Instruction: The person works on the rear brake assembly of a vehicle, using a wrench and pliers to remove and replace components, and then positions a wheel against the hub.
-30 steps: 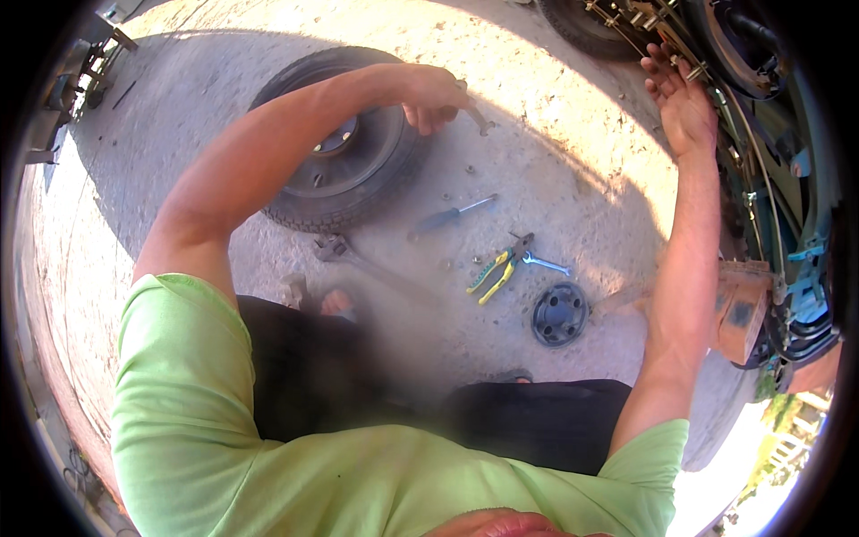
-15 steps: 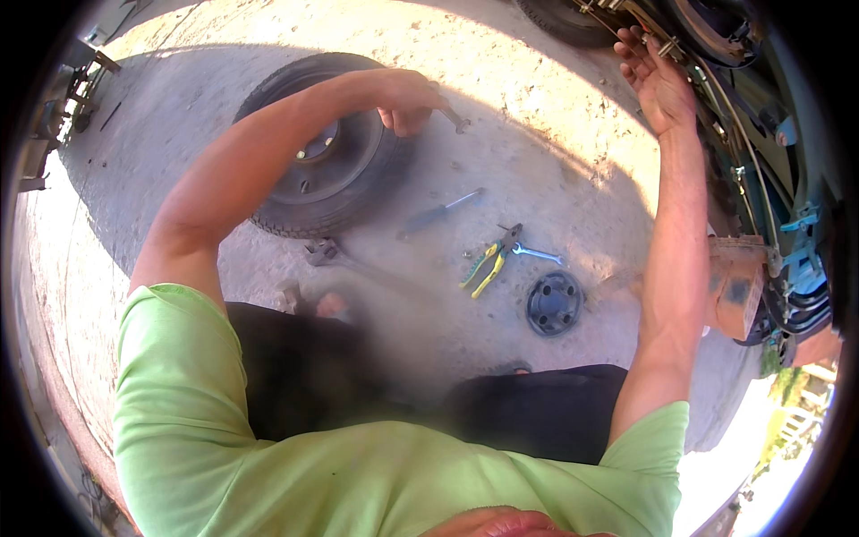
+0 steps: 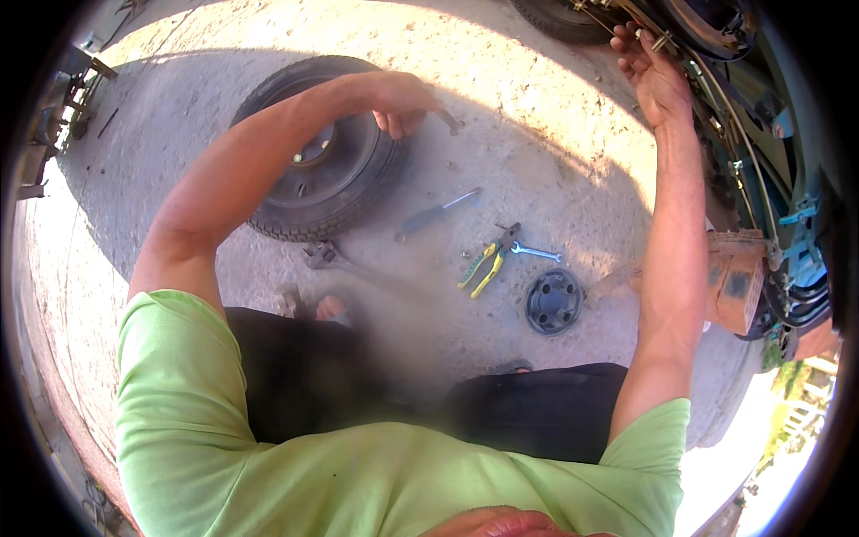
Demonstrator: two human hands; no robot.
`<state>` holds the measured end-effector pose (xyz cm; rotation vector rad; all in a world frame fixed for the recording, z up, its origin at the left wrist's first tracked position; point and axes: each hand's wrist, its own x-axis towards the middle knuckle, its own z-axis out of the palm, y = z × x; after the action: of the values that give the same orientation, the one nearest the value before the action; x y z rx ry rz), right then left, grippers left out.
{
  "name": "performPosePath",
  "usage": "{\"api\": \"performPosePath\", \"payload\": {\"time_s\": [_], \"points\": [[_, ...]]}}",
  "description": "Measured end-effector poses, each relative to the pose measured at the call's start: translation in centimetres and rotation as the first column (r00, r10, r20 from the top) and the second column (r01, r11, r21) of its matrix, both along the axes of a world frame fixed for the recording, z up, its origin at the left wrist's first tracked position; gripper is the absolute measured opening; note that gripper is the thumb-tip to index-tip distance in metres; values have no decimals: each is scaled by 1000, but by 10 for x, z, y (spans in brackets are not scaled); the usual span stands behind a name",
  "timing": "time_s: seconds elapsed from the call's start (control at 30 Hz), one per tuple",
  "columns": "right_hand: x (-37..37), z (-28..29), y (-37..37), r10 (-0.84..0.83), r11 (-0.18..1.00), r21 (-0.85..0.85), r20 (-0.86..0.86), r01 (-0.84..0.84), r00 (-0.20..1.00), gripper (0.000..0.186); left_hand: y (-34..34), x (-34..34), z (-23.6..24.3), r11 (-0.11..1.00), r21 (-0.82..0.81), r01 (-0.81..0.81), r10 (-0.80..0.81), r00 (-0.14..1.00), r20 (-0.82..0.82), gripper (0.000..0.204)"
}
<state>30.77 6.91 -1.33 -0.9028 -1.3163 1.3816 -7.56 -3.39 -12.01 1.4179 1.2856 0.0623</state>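
My left hand (image 3: pixel 400 100) is closed around a wrench (image 3: pixel 449 121), whose free end points right over the concrete. Below that hand and forearm lies a wheel with its tyre (image 3: pixel 358 199), flat on the ground. At the upper right my right hand (image 3: pixel 660 88) reaches to the vehicle's underside, palm up, fingers curled. Its fingertips are at a small brass-coloured fitting (image 3: pixel 662 42) among rods and cables; what they pinch is too small to make out. On the ground between my arms lie pliers with yellow-green handles (image 3: pixel 484 268), a small open-end wrench (image 3: pixel 537 253) and a screwdriver (image 3: pixel 438 215).
A round black part with holes (image 3: pixel 554 302) lies right of the pliers. An adjustable wrench (image 3: pixel 327 257) rests near my foot. A worn block (image 3: pixel 735 282) stands beside the vehicle (image 3: pixel 805 215) on the right. Another tyre (image 3: pixel 559 22) is at the top.
The wrench in my left hand has tilted slightly. My right hand has shifted a little at the fitting, its fingers still curled. The things on the ground have not moved.
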Motion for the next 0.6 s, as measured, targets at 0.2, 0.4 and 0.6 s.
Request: {"api": "performPosePath", "payload": {"time_s": [0.2, 0.4, 0.6], "points": [[10, -16, 26, -234, 971, 74, 117, 226, 965, 25, 6, -1, -8, 999, -9, 30, -30, 999, 38, 51], [-19, 9, -18, 48, 997, -62, -86, -54, 995, 24, -2, -2, 3, 1000, -20, 16, -16, 1000, 8, 50], [-1, -13, 23, -369, 929, 214, 441, 303, 818, 28, 6, -1, -9, 998, -43, 35, -34, 999, 13, 51]]}}
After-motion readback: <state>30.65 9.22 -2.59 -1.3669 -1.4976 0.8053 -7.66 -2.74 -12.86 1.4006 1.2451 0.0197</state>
